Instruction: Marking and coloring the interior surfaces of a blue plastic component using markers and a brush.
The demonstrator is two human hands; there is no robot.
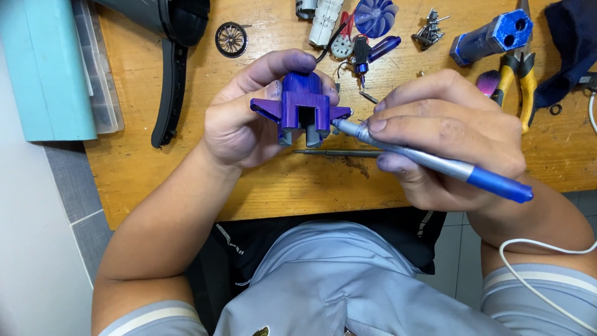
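Purple plastic housing (303,107) sits mid-frame above the table (273,180), clamped in the left hand (249,118). Right hand (454,137), closed around a silver-blue marker (429,158), lies rightward; the marker's long axis slants up-left, its tip touching the housing.

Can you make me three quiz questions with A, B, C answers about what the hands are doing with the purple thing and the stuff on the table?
1. Where is the purple plastic part?
A. In the left hand
B. Flat on the table
C. Under the pliers

2. What colour are the pliers' handles?
A. Red
B. Yellow
C. Green

3. What is the marker pen in the right hand doing?
A. Lying capped on the table
B. Tip against the purple part
C. Pointing at the ceiling

Answers:
1 A, the left hand has its fingers wrapped around it above the wooden table.
2 B, they are yellow, near the table's right end.
3 B, its tip meets the part's side.
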